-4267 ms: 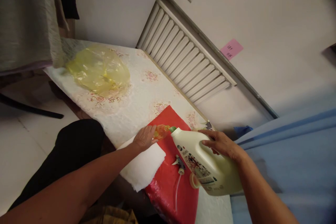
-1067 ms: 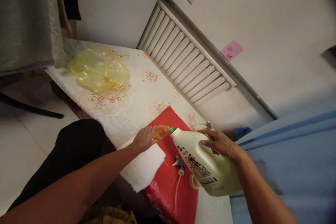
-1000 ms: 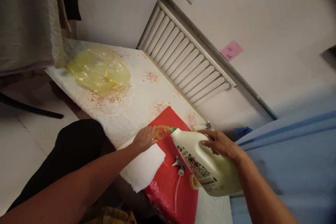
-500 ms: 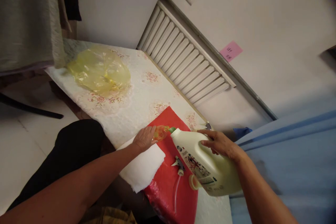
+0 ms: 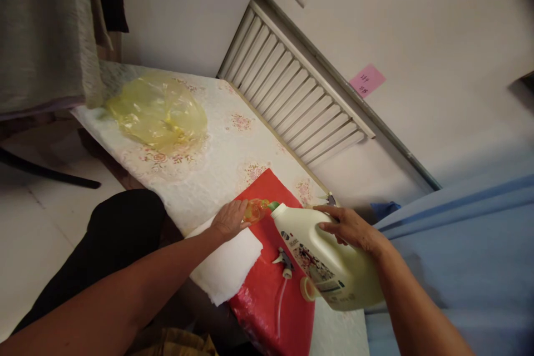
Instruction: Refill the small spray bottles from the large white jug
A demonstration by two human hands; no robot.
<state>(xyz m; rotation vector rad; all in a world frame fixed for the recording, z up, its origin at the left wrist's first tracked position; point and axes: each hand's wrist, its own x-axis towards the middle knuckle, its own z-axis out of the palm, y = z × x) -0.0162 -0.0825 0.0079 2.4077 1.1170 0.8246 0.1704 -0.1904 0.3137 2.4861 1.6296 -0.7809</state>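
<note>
My right hand [image 5: 344,226] grips the handle of a large pale green detergent jug [image 5: 325,258], tilted so its mouth points left. That mouth meets the green neck of a small clear orange bottle [image 5: 256,211], around which my left hand [image 5: 229,219] is closed. Whether liquid is flowing I cannot tell. Below them, a spray trigger head [image 5: 285,263] with its thin tube lies on a red sheet [image 5: 267,289]. A round cap [image 5: 308,289] sits beside the jug. Under my left wrist is a white cloth or paper towel [image 5: 227,267].
A crumpled yellow plastic bag [image 5: 158,111] lies on the far left of the table, whose flowered cover [image 5: 217,164] runs along a white radiator [image 5: 296,89]. A blue curtain [image 5: 467,245] hangs at the right. A dark-clad knee [image 5: 125,228] is at the table's left edge.
</note>
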